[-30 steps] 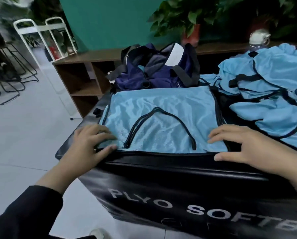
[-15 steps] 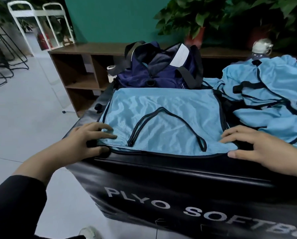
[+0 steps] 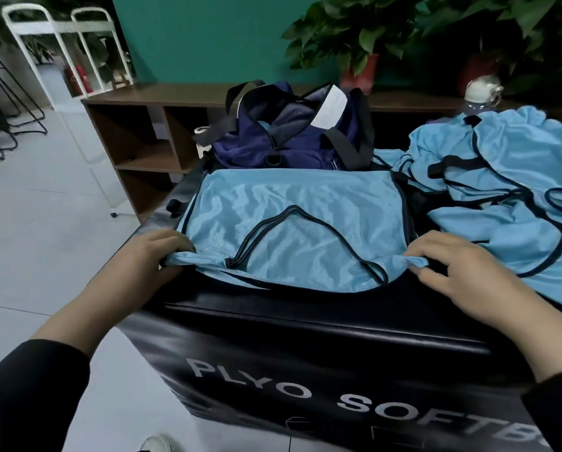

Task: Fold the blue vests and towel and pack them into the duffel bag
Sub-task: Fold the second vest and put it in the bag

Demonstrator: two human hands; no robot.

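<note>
A light blue vest (image 3: 292, 220) with black trim lies spread flat on top of a black padded box (image 3: 305, 327). My left hand (image 3: 149, 265) pinches its near left corner, and my right hand (image 3: 459, 272) pinches its near right corner; both corners are lifted slightly off the box. Behind the vest stands an open navy duffel bag (image 3: 292, 138) with black straps and a white tag. A heap of more light blue vests (image 3: 501, 190) lies to the right.
A brown wooden shelf unit (image 3: 142, 141) runs behind the box, with potted plants (image 3: 361, 37) on it. A bottle with a white cap (image 3: 481, 96) stands behind the heap. White metal racks (image 3: 61, 44) and grey tiled floor lie to the left.
Both hands went from resting flat on the vest's near corners to pinching them, and the near edge has lifted a little and bunched at each corner.
</note>
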